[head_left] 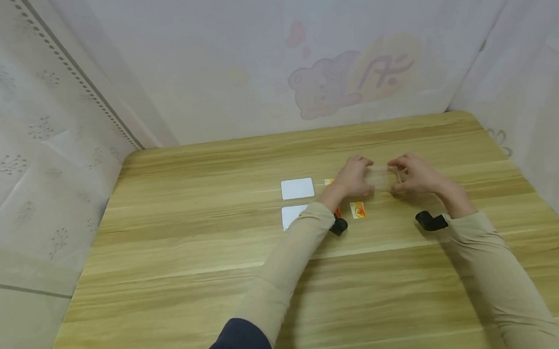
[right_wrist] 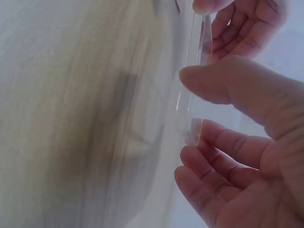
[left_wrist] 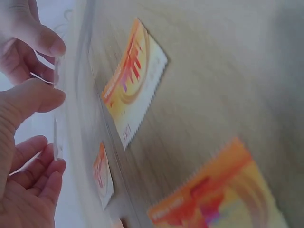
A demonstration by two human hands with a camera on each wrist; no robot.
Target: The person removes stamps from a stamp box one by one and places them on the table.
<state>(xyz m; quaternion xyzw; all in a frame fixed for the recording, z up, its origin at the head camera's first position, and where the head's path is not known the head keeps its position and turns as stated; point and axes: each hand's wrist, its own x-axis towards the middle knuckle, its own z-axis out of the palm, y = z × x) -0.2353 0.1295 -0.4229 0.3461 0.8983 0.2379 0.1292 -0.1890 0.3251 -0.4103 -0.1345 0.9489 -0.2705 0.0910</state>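
Observation:
A clear, thin plastic box [head_left: 382,179] is held just above the table between both hands. My left hand [head_left: 353,178] pinches its left end between thumb and fingers. The right hand [head_left: 418,174] grips the opposite end, with its thumb on the near face of the clear plastic [right_wrist: 190,61] in the right wrist view. Below and left of the box lie several small orange and yellow stamps [head_left: 358,210] with toothed edges. One stamp [left_wrist: 135,83] shows large in the left wrist view; in the head view the left hand and wrist partly cover others.
Two white cards lie left of the stamps: the back card [head_left: 297,188] shows whole, and the front card [head_left: 291,216] is partly behind the left sleeve. Everything rests on a wood-grain table [head_left: 192,226]. Printed curtains [head_left: 236,66] stand along its back and sides.

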